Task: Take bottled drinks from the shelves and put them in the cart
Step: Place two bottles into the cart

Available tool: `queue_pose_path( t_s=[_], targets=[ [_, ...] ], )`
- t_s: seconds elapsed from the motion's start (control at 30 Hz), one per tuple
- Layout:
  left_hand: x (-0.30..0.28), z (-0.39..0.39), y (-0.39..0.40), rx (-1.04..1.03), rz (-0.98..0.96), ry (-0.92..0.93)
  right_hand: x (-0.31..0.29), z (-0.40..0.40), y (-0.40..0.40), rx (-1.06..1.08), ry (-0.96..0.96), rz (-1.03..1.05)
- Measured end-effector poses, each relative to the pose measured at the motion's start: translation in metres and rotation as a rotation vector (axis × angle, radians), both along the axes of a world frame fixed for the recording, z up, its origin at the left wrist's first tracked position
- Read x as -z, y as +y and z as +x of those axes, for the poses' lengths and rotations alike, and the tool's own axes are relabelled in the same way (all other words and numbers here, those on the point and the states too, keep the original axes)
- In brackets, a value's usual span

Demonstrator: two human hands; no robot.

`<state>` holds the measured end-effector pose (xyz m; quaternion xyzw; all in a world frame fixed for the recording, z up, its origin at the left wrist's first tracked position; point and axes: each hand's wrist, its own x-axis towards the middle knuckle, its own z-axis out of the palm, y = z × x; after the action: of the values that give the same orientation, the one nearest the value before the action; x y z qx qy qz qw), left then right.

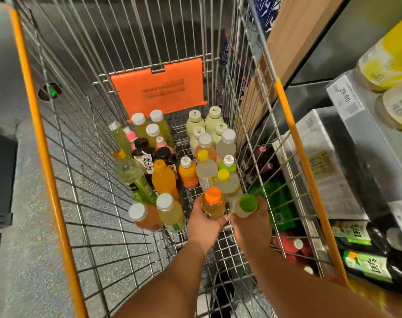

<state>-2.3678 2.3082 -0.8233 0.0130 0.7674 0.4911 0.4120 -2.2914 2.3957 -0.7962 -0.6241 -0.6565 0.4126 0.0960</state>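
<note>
I look down into a wire cart (85, 157) with orange rails. Both my arms reach deep inside it. My left hand (203, 222) grips an amber bottle with an orange cap (212, 200), held upright near the cart floor. Beside it my right hand (252, 222) holds a pale bottle with a green cap (247, 205). The two bottles stand side by side at the near right of the cart. Several other bottles (163, 152) stand upright on the cart floor, with white, yellow, pink and black caps.
An orange plastic flap (160, 88) hangs on the cart's far wall. Shelves on the right hold yellow drink packs (388, 53), a price tag (345, 95), grey cartons (319, 161) and green-labelled bottles (367, 265). Grey floor (23, 226) lies on the left.
</note>
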Motion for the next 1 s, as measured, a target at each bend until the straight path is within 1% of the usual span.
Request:
queue_pose_path(
  t_s=[0.17, 0.23, 0.37, 0.47, 0.53, 0.67, 0.7, 0.77, 0.8, 0.83, 0.87, 0.9, 0.93, 0.97, 1.0],
  targets=[
    [-0.004, -0.004, -0.003, -0.021, -0.005, 0.013, -0.004, 0.001, 0.000, 0.007, 0.057, -0.017],
    [-0.007, -0.006, -0.002, -0.045, -0.008, -0.003, -0.005, 0.002, -0.002, -0.012, 0.042, -0.014],
    [-0.015, -0.011, -0.002, -0.065, -0.034, 0.051, -0.012, 0.003, -0.005, -0.031, 0.017, 0.021],
    [-0.023, -0.012, -0.008, -0.070, -0.043, 0.024, -0.014, 0.003, -0.009, -0.047, 0.047, 0.028],
    [-0.031, -0.011, -0.014, -0.070, -0.050, 0.018, -0.020, 0.003, -0.017, -0.042, 0.025, 0.050],
    [-0.048, -0.010, -0.026, -0.044, -0.042, -0.018, -0.034, -0.003, -0.027, 0.015, -0.032, -0.009],
    [-0.051, -0.011, -0.029, -0.016, -0.043, -0.035, -0.036, -0.005, -0.027, 0.001, -0.069, -0.025],
    [-0.055, -0.016, -0.031, 0.044, -0.047, -0.053, -0.043, -0.008, -0.026, -0.173, -0.208, 0.007],
    [-0.055, -0.019, -0.031, 0.061, -0.059, -0.055, -0.045, -0.007, -0.027, -0.214, -0.230, 0.044],
    [-0.057, -0.021, -0.031, 0.077, -0.082, -0.054, -0.047, -0.007, -0.027, -0.197, -0.199, 0.044],
    [-0.058, -0.022, -0.032, 0.096, -0.110, -0.053, -0.046, -0.002, -0.029, -0.187, -0.204, 0.003],
    [-0.059, -0.022, -0.034, 0.119, -0.143, -0.051, -0.056, -0.002, -0.034, -0.243, -0.242, 0.011],
    [-0.059, -0.023, -0.038, 0.140, -0.193, -0.044, -0.064, -0.002, -0.038, -0.328, -0.320, -0.018],
    [-0.061, -0.024, -0.044, 0.154, -0.266, -0.026, -0.059, -0.002, -0.041, -0.391, -0.367, -0.037],
    [-0.062, -0.025, -0.051, 0.147, -0.349, -0.011, -0.055, -0.007, -0.048, -0.405, -0.309, -0.078]
  ],
)
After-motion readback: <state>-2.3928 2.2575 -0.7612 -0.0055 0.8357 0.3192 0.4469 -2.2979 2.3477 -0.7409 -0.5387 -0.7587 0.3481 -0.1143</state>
